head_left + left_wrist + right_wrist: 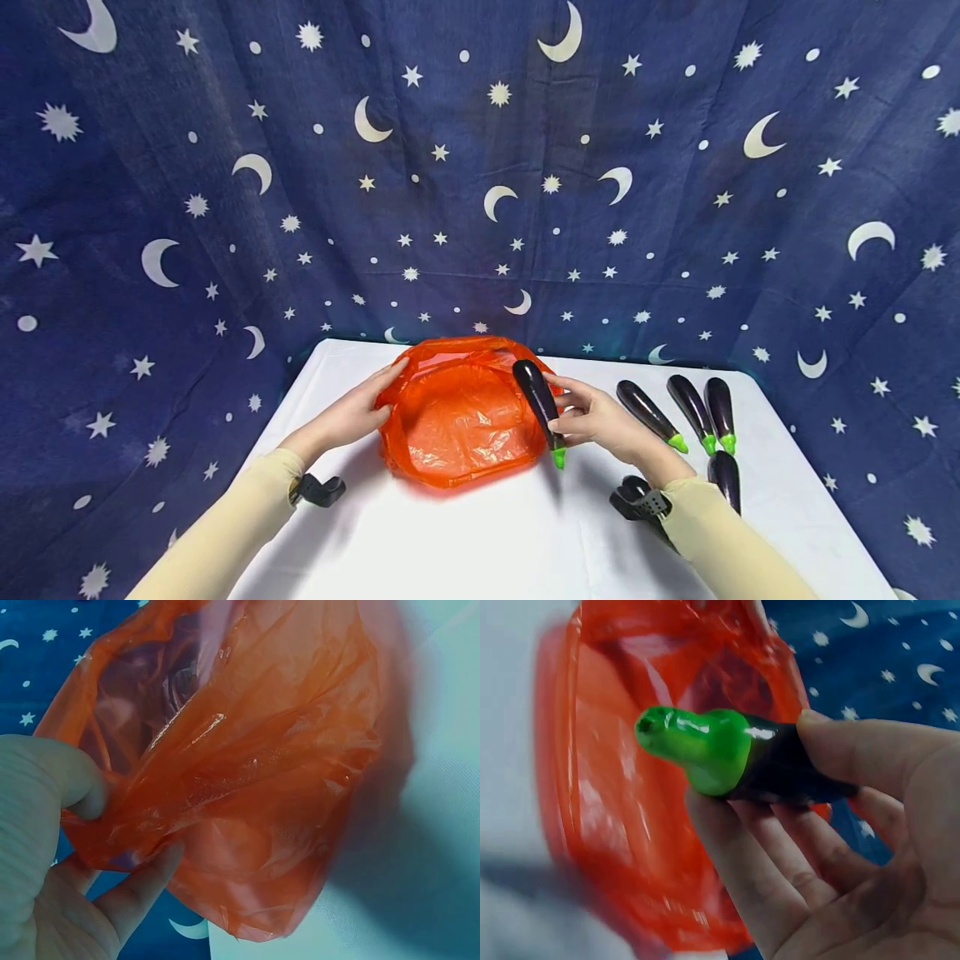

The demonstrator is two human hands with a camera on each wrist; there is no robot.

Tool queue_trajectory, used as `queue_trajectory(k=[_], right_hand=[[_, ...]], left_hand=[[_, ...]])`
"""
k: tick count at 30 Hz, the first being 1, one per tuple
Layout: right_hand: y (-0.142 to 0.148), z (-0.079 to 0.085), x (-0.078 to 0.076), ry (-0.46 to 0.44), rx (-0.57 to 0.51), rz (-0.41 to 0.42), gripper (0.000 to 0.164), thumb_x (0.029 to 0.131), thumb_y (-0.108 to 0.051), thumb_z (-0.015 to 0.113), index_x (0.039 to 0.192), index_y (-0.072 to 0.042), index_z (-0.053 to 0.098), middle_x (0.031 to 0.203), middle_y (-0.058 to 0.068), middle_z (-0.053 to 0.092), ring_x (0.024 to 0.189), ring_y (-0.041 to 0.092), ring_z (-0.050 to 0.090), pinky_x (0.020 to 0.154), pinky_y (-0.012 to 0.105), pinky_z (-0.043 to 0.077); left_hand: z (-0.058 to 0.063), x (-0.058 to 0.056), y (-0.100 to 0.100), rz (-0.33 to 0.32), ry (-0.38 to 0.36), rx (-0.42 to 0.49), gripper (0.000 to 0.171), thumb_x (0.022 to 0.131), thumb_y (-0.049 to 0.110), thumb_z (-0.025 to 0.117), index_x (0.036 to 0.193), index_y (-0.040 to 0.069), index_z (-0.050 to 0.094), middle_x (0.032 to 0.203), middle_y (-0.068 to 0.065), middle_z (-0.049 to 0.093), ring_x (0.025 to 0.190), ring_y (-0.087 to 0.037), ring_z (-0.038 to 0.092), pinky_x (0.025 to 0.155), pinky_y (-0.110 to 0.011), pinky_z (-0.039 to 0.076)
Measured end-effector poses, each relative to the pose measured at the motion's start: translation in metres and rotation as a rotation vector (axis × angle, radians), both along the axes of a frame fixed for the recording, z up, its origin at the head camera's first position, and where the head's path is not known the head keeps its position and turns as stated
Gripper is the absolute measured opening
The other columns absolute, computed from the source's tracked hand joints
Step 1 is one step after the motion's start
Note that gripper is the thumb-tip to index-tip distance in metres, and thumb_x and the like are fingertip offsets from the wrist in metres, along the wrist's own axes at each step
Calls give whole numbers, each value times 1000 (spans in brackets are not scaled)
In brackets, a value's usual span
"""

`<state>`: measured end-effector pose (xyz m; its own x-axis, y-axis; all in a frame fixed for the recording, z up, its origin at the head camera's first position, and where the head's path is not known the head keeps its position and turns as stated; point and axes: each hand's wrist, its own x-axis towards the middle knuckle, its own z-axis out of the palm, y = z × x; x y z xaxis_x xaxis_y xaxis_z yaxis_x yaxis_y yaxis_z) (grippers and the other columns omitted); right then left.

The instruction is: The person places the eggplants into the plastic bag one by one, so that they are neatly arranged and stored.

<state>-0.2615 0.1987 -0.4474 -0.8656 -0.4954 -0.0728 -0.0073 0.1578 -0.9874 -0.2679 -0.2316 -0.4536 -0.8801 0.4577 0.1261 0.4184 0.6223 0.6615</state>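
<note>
An orange-red plastic bag (468, 417) stands on the table with its mouth spread wide toward me. My left hand (367, 406) pinches the bag's left rim between thumb and fingers, which the left wrist view shows close up. In my right hand (600, 421) is a dark purple eggplant (534, 396) with a bright green stem end (705, 746). Thumb and fingers grip it near that end. The eggplant is tilted at the right side of the bag's mouth, its dark tip pointing away from me and the green end toward me.
Several more eggplants (690, 408) lie on the right of the white-covered table (450, 550), one (724, 479) partly behind the right forearm and another (637, 492) under the right wrist. A blue curtain (450, 208) with moons and stars hangs behind the table.
</note>
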Motion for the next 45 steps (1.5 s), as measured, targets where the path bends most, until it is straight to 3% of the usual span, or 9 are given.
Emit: queue_trajectory(k=[7, 14, 26, 38, 45], right_hand=[[-53, -10, -12, -35, 26, 2, 81, 88, -7, 78, 159, -17, 40, 130, 23, 61, 97, 28, 71, 78, 43, 61], [-97, -21, -26, -66, 38, -51, 80, 88, -6, 78, 158, -20, 43, 126, 22, 64, 94, 30, 72, 75, 47, 62], [-161, -39, -43, -159, 50, -65, 76, 87, 0, 76, 155, -11, 44, 115, 17, 68, 90, 27, 70, 80, 46, 61], [-210, -51, -45, -222, 75, -168, 62, 91, -4, 73, 148, -2, 49, 120, 15, 65, 95, 25, 68, 91, 43, 57], [-224, -57, -43, -235, 71, -152, 66, 91, -2, 72, 152, -3, 46, 119, 15, 66, 91, 27, 70, 89, 44, 58]], left_hand=[[-3, -2, 0, -1, 11, -4, 80, 94, -3, 58, 164, 15, 24, 167, -14, 25, 151, -36, 27, 119, -54, 25], [-4, -5, 2, -6, 19, -16, 80, 94, -2, 58, 165, 15, 23, 167, -15, 25, 151, -36, 27, 120, -54, 25], [-4, -4, 6, -11, 53, -9, 82, 92, -5, 59, 164, 12, 24, 166, -17, 26, 151, -36, 27, 121, -53, 23], [-5, 0, 5, -4, 41, -12, 84, 92, -5, 58, 165, 14, 22, 166, -17, 26, 151, -37, 26, 120, -54, 24], [-5, 0, 4, -5, 43, -18, 84, 92, -4, 58, 165, 15, 22, 165, -18, 26, 151, -37, 26, 120, -55, 23]])
